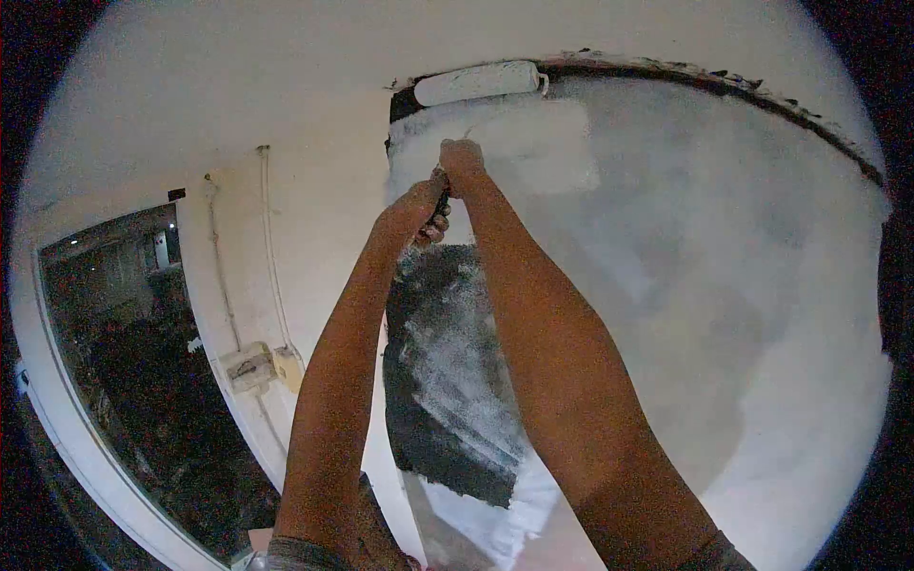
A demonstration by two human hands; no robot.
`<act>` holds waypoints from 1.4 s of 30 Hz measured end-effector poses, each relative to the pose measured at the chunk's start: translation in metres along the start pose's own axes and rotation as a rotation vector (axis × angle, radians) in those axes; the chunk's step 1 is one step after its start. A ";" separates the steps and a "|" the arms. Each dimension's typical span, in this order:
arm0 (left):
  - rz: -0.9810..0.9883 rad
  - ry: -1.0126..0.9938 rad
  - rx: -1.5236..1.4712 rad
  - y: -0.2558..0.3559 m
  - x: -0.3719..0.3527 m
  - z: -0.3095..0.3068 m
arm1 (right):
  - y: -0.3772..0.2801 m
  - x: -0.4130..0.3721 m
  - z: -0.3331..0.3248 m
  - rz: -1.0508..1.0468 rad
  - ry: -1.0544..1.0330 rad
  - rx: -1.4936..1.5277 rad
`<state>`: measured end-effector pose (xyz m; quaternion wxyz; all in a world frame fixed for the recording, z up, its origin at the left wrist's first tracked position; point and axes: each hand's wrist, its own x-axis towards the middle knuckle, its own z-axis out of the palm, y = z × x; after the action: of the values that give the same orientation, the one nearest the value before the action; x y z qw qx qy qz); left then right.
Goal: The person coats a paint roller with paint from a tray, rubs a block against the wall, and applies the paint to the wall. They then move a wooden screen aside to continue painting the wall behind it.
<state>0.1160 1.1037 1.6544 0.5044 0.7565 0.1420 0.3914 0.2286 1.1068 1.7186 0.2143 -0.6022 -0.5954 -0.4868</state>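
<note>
I see the left hand (417, 207) and right hand (463, 164) clamped on the handle (443, 188), the roller (476, 84) high at left. Most of the wall (666, 209) is whitened; the dark patch (407, 400) and top strip (628, 72) look unfinished.

Mostly hidden, partly cropped
Can't see most of the handle (444, 190) inside left hand (419, 211) and right hand (463, 162), follow sleeves (719, 554) past the bottom edge, or read shapes beyond the window (124, 305).

The wall (333, 143) is pale at left, with whitish and gray paint (666, 238) over black (409, 324) to the right. A paint roller (476, 84) sits along the black upper edge; thin pipes (269, 238) and a small box (249, 366) are fixed at left.
</note>
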 end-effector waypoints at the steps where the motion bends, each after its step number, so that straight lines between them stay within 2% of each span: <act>1: 0.002 0.010 0.010 0.001 0.005 -0.005 | -0.001 0.004 0.001 0.022 -0.009 0.025; 4: -0.018 0.003 0.066 0.002 -0.001 -0.016 | -0.007 0.007 0.012 0.006 0.031 0.077; 6: 0.151 0.047 0.309 -0.016 -0.016 -0.007 | -0.011 -0.016 0.021 -0.005 0.076 0.123; 8: 0.071 0.157 0.217 -0.046 -0.033 0.014 | -0.021 -0.043 0.046 0.060 0.101 0.220; 10: 0.569 0.221 0.499 -0.124 -0.019 0.011 | -0.032 -0.078 0.075 0.076 0.133 0.250; 11: 0.678 0.271 0.457 -0.158 -0.007 0.012 | -0.039 -0.091 0.076 0.103 0.105 0.250; 13: 0.573 0.264 0.378 -0.163 -0.007 0.013 | -0.048 -0.106 0.078 0.161 0.043 0.244; 15: 0.155 0.156 0.303 -0.120 -0.030 0.011 | -0.044 -0.078 0.092 0.122 0.155 0.221; 16: 0.145 0.126 0.305 -0.101 -0.031 0.004 | -0.040 -0.062 0.098 0.102 0.209 0.212; 17: 0.130 0.092 0.308 -0.080 -0.026 -0.005 | -0.037 -0.052 0.097 -0.003 0.413 0.121; 19: 0.361 0.073 0.330 -0.067 -0.002 -0.023 | -0.036 -0.021 0.078 -0.026 0.394 0.087; 20: 0.613 0.088 0.349 -0.070 0.015 -0.034 | -0.038 -0.001 0.062 0.052 0.177 0.142; 22: 0.602 0.127 0.239 -0.067 0.018 -0.042 | -0.040 0.019 0.052 0.006 0.005 0.095; 23: 0.341 0.151 0.109 -0.052 0.006 -0.037 | -0.043 0.025 0.051 -0.022 -0.079 0.068; 24: 0.081 0.170 -0.022 -0.045 -0.001 -0.037 | -0.048 0.025 0.062 -0.026 -0.052 0.098; 26: 0.074 0.179 0.195 -0.067 -0.016 -0.046 | -0.065 0.005 0.090 -0.033 -0.004 0.159; 27: 0.070 0.180 0.307 -0.084 -0.025 -0.051 | -0.081 -0.017 0.098 0.113 0.102 0.296; 28: 0.336 0.209 0.413 -0.112 -0.029 -0.058 | -0.099 -0.038 0.106 0.258 0.211 0.430; 30: 0.086 0.140 0.270 -0.147 -0.039 -0.067 | -0.123 -0.058 0.154 0.327 0.188 0.472; 31: 0.204 0.149 0.352 -0.170 -0.038 -0.076 | -0.129 -0.063 0.148 0.388 0.163 0.549; 32: 0.238 0.142 0.406 -0.178 -0.036 -0.083 | -0.136 -0.069 0.134 0.452 0.133 0.626; 33: 0.272 0.137 0.461 -0.180 -0.037 -0.087 | -0.137 -0.067 0.131 0.444 0.138 0.624; 35: 0.184 0.105 0.510 -0.158 -0.022 -0.103 | -0.134 -0.051 0.129 0.357 0.176 0.540; 36: 0.131 0.115 0.427 -0.128 -0.023 -0.098 | -0.130 -0.036 0.130 0.277 0.211 0.458; 37: 0.115 0.154 0.328 -0.107 -0.018 -0.100 | -0.125 -0.014 0.133 0.300 0.306 0.420; 38: 0.212 0.130 0.452 -0.093 -0.011 -0.107 | -0.121 0.007 0.134 0.321 0.404 0.381; 40: -0.004 0.069 0.282 -0.059 -0.007 -0.116 | -0.104 0.030 0.116 0.427 0.170 1.732; 41: 0.028 0.090 0.310 -0.053 -0.010 -0.112 | -0.095 0.032 0.106 0.439 -0.015 2.397; 42: 0.060 0.111 0.330 -0.049 -0.014 -0.102 | -0.089 0.024 0.097 0.422 -0.033 2.478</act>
<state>0.0411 1.1841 1.6241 0.3527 0.8102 0.2091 0.4188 0.1739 1.2181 1.6682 0.7011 -0.0861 -0.5468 0.4494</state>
